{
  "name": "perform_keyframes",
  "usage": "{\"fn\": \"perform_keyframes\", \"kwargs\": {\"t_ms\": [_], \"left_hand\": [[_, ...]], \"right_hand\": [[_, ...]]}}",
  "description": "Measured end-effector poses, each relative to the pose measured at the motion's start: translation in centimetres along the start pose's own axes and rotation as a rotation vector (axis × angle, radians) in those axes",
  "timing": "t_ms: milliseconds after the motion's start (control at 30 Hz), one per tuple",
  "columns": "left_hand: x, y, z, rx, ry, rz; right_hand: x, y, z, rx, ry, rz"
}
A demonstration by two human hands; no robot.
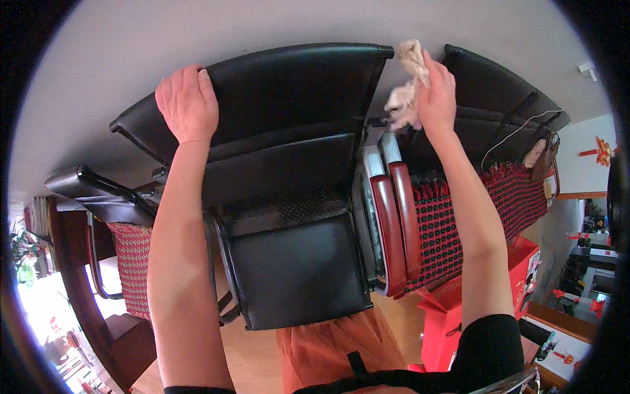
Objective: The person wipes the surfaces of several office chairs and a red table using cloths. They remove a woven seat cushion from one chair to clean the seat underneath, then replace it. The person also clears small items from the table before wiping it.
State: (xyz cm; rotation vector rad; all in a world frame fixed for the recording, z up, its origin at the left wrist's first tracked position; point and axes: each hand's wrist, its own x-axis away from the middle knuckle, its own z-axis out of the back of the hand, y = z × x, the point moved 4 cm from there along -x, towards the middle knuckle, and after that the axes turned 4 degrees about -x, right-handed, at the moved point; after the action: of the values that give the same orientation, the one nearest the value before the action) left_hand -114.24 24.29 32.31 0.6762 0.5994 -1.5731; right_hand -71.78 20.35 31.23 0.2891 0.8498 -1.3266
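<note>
Directly before me stands a black padded chair, its backrest [295,88] against the pale wall and its seat [300,271] near my body. My left hand [189,101] rests over the top edge of that backrest, fingers curled behind it. In my right hand [438,101] is a crumpled, off-white cloth [406,101], held up by the gap between this backrest and the black backrest [502,88] on the right. The cloth looks slightly blurred. Below it are two reddish-brown armrests [396,231] on silvery metal frames.
A red-and-black woven cover [438,231] lies over the right-hand seat, with a brown bag [544,157] at its far end. A thin white cable [517,128] crosses that backrest. Below stands a red box [438,335]. Another chair with a woven cover [132,266] is at left.
</note>
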Motion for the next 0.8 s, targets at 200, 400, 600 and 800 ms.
{"fn": "perform_keyframes", "kwargs": {"t_ms": [200,400,600,800], "left_hand": [[0.3,-0.9,-0.7,-0.065,0.072,-0.035],[0.2,-1.0,-1.4,-0.091,0.162,-0.034],[0.3,-0.4,-2.1,-0.077,0.293,-0.051],[0.8,-1.7,-1.6,-0.114,0.233,-0.034]], "right_hand": [[0.0,-6.2,-1.1,-0.069,0.070,0.161],[6.0,-4.0,-9.0,0.050,0.073,0.120],[15.1,-2.3,-11.7,-0.105,-0.232,0.067],[5.0,-7.9,-3.4,-0.315,0.132,0.148]]}}
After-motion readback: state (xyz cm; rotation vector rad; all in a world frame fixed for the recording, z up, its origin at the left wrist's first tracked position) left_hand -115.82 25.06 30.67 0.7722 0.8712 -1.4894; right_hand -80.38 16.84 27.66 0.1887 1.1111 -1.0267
